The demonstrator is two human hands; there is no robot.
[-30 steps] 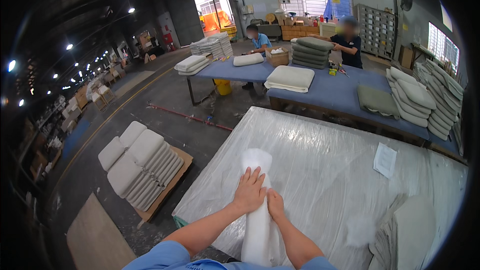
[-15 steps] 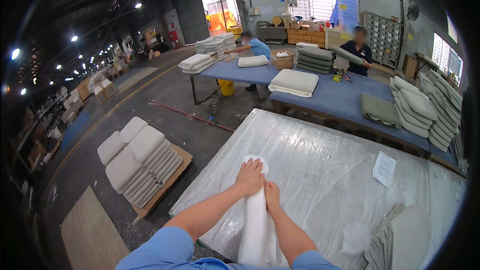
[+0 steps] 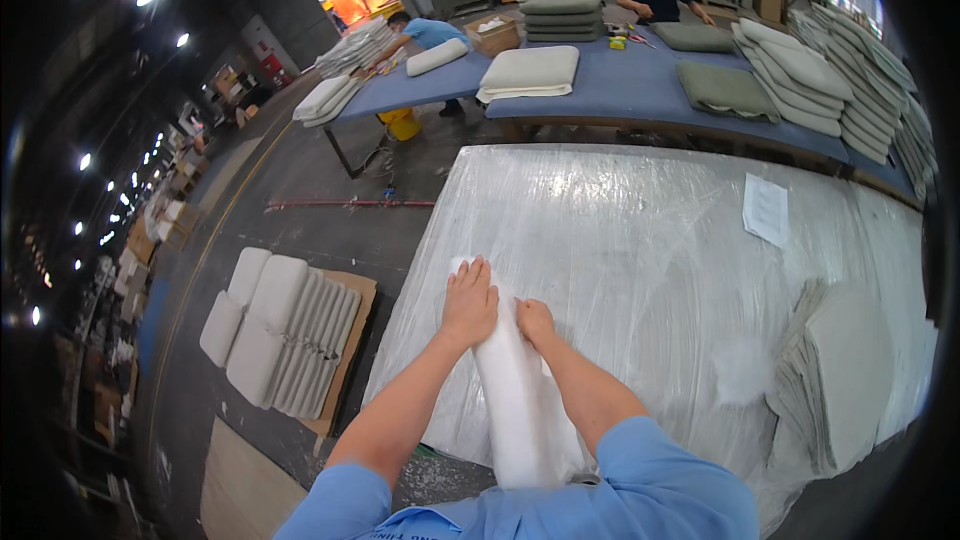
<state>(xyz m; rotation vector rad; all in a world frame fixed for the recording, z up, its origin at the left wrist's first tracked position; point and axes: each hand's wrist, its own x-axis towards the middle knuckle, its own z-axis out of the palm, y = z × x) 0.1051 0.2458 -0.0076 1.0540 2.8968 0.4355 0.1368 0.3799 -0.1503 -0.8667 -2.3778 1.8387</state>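
Note:
A long piece of soft white padding [image 3: 513,408] runs from my body up across the plastic-wrapped surface [image 3: 620,240]. My left hand [image 3: 470,302] lies flat over its far end, fingers stretched out and pointing away from me. My right hand [image 3: 536,322] is closed at the padding's right edge, thumb side toward it. Whether those fingers pinch some of the edge cannot be made out. The padding's near end meets my blue shirt.
Grey fabric pieces [image 3: 840,380] and a white fluff tuft [image 3: 745,370] lie on the right; a paper sheet [image 3: 765,208] lies farther back. Stacked cushions [image 3: 290,330] stand on the left floor. Beyond, two people work at blue tables [image 3: 630,90] with cushion stacks.
My view has tilted down and turned. My right hand has shifted slightly away from my left along the padding's edge. The far-right person has put a grey-green cushion down on the table.

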